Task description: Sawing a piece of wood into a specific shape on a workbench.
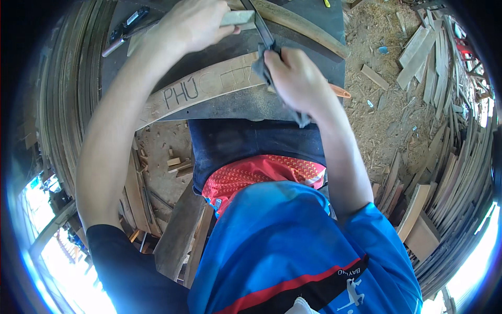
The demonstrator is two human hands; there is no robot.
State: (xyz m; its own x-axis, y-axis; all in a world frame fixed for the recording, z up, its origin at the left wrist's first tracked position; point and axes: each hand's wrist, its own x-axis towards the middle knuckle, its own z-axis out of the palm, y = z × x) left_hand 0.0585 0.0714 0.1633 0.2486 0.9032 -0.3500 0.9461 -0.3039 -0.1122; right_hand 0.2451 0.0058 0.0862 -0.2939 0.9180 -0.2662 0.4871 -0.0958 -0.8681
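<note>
My left hand (196,26), at the top of the bench, is closed on a grey-green rectangular block (238,19) that looks like a whetstone. Just right of it, my right hand (298,78) grips a dark, narrow blade (263,29) with a grey rag (260,68) wrapped round the grip. The blade slants up and left, against or very near the block's end; contact cannot be made out. Beneath both hands a curved wooden board (214,83) with dark drawn lettering lies on the dark bench (225,108). An orange-brown handle (341,91) sticks out beyond my right wrist.
Another curved board (306,26) lies at the bench's far side. A black-handled tool (137,17) and a metal rod (113,47) rest at upper left. Stacked planks (65,89) line the left. Wood scraps (418,57) and slats (465,178) cover the right-hand floor.
</note>
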